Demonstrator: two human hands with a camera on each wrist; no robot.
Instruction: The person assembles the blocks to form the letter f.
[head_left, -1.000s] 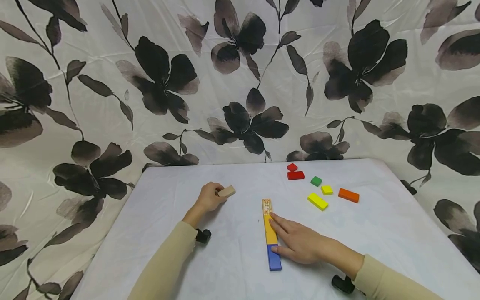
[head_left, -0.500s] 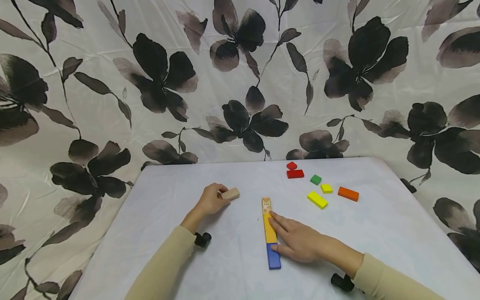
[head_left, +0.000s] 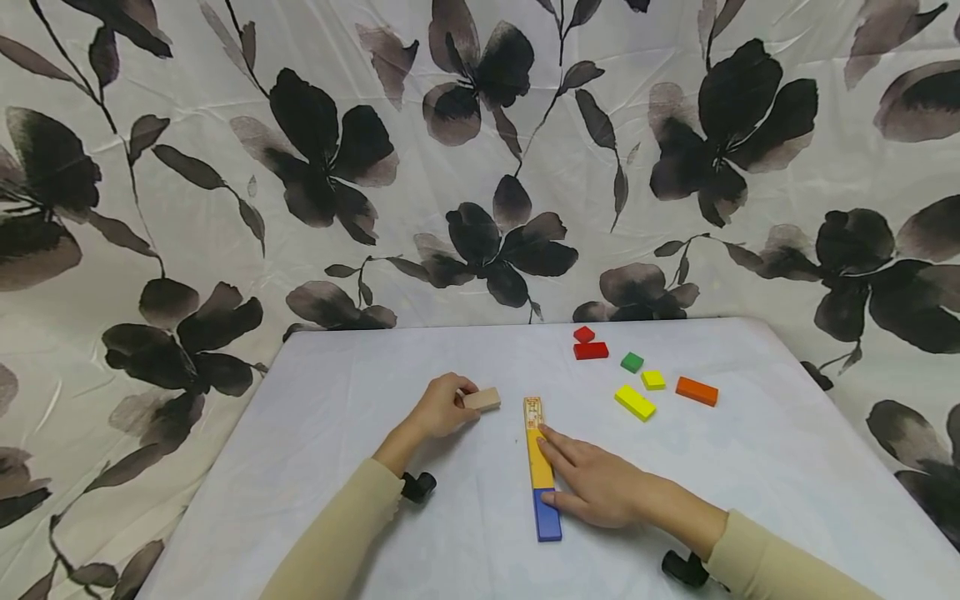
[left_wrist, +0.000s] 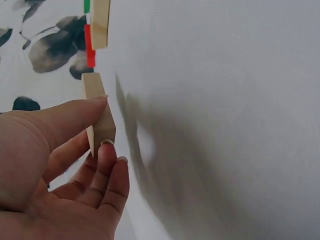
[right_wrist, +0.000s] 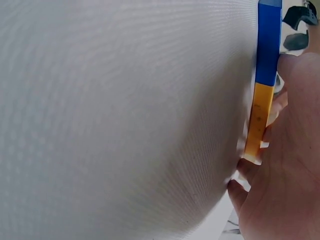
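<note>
In the head view my left hand pinches a plain wooden block between thumb and fingers, left of the middle. The left wrist view shows the thumb on one side of this block and fingertips at its other side, with a shadow on the white cloth. A long narrow bar lies lengthwise: blue near end, yellow middle, printed pale wood-coloured far end. My right hand rests beside it, fingers stretched out, fingertips at the yellow part and thumb at the blue part. The right wrist view shows the bar along that hand.
At the back right of the white table lie two red blocks, a green block, two yellow blocks and an orange block. A flower-print cloth hangs behind the table.
My left hand has moved to the right with the wooden block, closer to the bar. The right hand and the bar stay where they were.
</note>
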